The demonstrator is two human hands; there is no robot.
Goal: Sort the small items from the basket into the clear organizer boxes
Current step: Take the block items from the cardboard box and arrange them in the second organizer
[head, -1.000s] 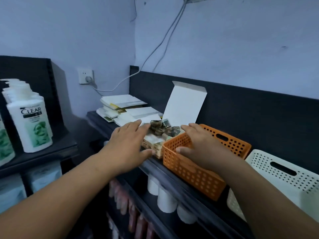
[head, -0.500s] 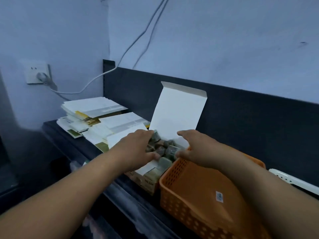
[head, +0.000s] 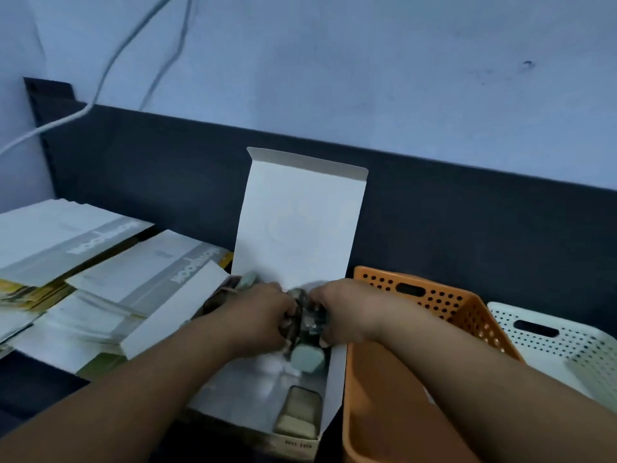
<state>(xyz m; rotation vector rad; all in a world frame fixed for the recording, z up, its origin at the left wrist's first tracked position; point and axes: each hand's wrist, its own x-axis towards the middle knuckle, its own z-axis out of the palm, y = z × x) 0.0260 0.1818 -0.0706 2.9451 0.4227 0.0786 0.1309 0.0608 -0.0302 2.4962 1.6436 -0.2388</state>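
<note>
Plainly the small items [head: 305, 317] are a loose, mixed handful: little dark and metallic-looking pieces heaped in the middle of the white cardboard box [head: 335, 379] at lower centre of the frame, too blurred to name one by one. They look light and rigid, and I judge they would slip and scatter if scooped carelessly. A cupped grasp from both sides of the heap, or a pinch on one piece at a time, should suit them. The left hand [head: 257, 315] and the right hand [head: 347, 312] meet over that heap, the fingers of both curled down into it and closing on the pieces between them. Nearer the bottom edge, in the same box, lie a pale green block [head: 307, 359] and a tan block [head: 298, 412]. Both look solid and flat-faced, easy to take by the long sides. The box's lid flap [head: 300, 222] stands upright against the dark back panel. Just beside the box on its right, seemingly touching it, is the orange basket [head: 434, 295], with stiff perforated walls; the right forearm crosses over it. A white basket [head: 551, 342] sits beside that at the right edge. Stacks of flat packets [head: 100, 248] fill the left. No clear organizer boxes show.
</note>
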